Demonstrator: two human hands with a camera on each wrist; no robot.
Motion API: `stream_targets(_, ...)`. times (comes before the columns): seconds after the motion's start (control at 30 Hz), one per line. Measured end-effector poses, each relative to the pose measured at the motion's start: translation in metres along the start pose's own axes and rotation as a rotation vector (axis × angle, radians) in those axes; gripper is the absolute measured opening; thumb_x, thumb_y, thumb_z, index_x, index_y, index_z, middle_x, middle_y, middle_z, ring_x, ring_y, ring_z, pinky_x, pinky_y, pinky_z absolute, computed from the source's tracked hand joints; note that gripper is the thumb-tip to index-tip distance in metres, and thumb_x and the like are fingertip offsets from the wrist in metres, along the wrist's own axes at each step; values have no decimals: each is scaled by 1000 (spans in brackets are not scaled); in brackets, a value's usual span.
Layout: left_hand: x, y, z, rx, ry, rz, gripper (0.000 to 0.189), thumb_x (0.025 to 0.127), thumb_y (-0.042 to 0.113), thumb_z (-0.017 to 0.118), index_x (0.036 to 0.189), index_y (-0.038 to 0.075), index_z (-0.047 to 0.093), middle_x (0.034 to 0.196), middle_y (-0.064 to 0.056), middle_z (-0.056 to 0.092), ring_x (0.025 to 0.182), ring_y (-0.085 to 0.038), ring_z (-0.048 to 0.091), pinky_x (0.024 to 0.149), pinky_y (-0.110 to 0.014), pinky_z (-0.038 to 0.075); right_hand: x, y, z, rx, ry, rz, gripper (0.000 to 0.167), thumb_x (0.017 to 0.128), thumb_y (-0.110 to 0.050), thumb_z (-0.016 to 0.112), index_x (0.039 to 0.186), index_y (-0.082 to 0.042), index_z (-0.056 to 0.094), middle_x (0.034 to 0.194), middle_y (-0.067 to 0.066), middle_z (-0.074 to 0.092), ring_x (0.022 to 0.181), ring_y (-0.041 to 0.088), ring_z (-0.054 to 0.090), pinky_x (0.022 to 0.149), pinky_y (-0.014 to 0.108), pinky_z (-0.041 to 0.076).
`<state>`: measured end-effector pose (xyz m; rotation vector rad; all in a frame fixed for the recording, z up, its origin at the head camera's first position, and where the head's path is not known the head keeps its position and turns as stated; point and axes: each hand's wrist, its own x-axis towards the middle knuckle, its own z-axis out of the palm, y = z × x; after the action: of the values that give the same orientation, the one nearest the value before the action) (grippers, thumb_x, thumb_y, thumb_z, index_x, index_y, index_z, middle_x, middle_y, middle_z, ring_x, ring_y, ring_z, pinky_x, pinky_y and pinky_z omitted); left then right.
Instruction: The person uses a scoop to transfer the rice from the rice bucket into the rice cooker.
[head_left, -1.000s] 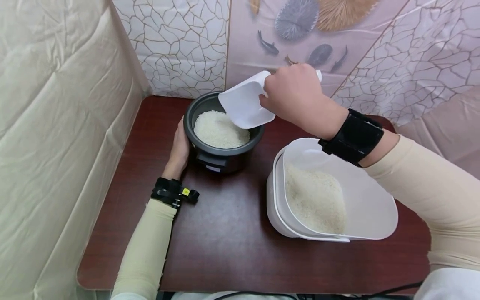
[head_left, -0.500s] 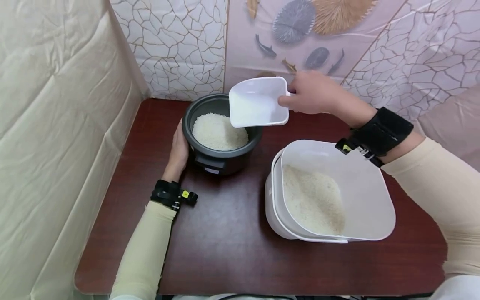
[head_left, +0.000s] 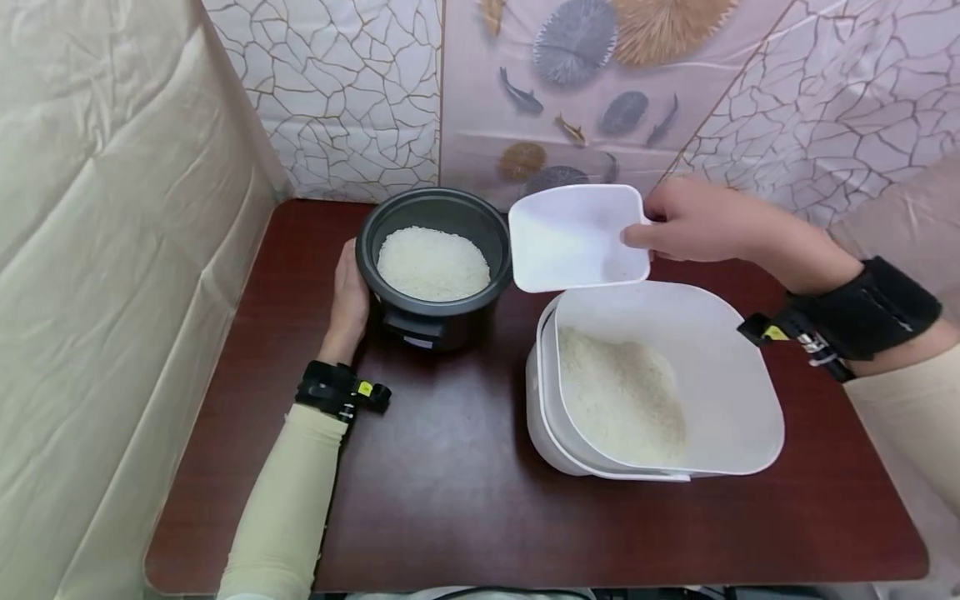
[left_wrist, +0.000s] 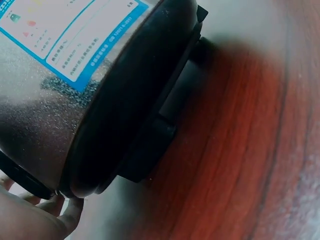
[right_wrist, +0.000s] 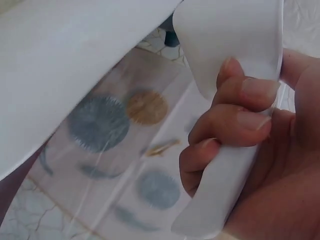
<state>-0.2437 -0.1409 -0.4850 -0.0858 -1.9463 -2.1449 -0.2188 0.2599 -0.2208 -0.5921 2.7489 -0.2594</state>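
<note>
A dark rice cooker (head_left: 435, 312) stands at the back left of the table, lid off, with a mound of white rice (head_left: 433, 264) in its pot. My left hand (head_left: 348, 296) holds the cooker's left side; in the left wrist view its fingers (left_wrist: 72, 212) bend in by a black side handle (left_wrist: 22, 175) near the base. My right hand (head_left: 697, 221) grips the handle of a white scoop (head_left: 573, 237), fingers wrapped round it in the right wrist view. The scoop hangs between the pot and a white bin (head_left: 720, 400), overlapping the bin's back rim, and shows no heap of rice inside.
More rice (head_left: 622, 400) lies in the bin, at the front right of the dark red wooden table (head_left: 442, 500). A patterned cloth (head_left: 345, 100) hangs behind the table, and a cream padded sheet (head_left: 112, 275) stands along its left side.
My right hand has moved right and toward me, carrying the scoop from over the pot to the bin's back edge; the scoop has turned from tipped to more level. The left hand stays put.
</note>
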Motion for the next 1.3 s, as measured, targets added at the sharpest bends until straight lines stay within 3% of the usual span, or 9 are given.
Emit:
stream_targets(0.2, 0, 5, 2, -9, 0, 23, 48, 118, 37, 34, 147, 8, 59, 140, -5, 61, 131, -15, 51, 114, -31, 37, -27, 25, 7, -21, -7, 28, 35, 104, -27, 67, 73, -10, 62, 60, -2, 50, 57, 16, 48, 54, 30, 39)
stream_targets(0.4, 1, 10, -1, -50, -64, 22, 47, 118, 37, 34, 150, 12, 58, 148, -6, 58, 137, -17, 48, 117, -33, 34, -49, 47, 20, -31, -24, 51, 36, 103, -27, 71, 73, -11, 59, 60, -4, 44, 55, 13, 43, 53, 28, 36)
stream_targets(0.67, 1, 11, -2, -38, -73, 33, 47, 118, 37, 35, 148, 13, 60, 146, -5, 60, 137, -17, 50, 118, -33, 35, -73, 62, 41, -33, -30, 11, 42, 99, -26, 77, 67, -14, 53, 58, -6, 40, 53, 9, 37, 52, 26, 33)
stream_targets(0.9, 2, 9, -4, -24, -65, 46, 47, 118, 35, 33, 147, 11, 61, 143, -5, 62, 134, -16, 51, 116, -33, 36, -81, 64, 59, -95, -16, -18, 46, 97, -30, 79, 66, -16, 49, 59, -8, 34, 54, 7, 31, 53, 25, 30)
stream_targets(1.03, 2, 12, -6, -12, -75, 46, 47, 119, 31, 31, 148, 8, 60, 145, -8, 61, 135, -16, 51, 117, -33, 36, -79, 58, 66, -191, -22, -19, 47, 97, -34, 78, 65, -18, 48, 58, -9, 33, 56, 9, 34, 54, 27, 30)
stream_targets(1.3, -8, 44, -4, 62, -132, 26, 47, 118, 28, 33, 148, 3, 58, 148, -14, 59, 137, -17, 50, 117, -32, 36, -74, 36, 72, -398, -7, -7, 46, 95, -40, 76, 64, -21, 49, 58, -4, 43, 56, 16, 43, 51, 37, 35)
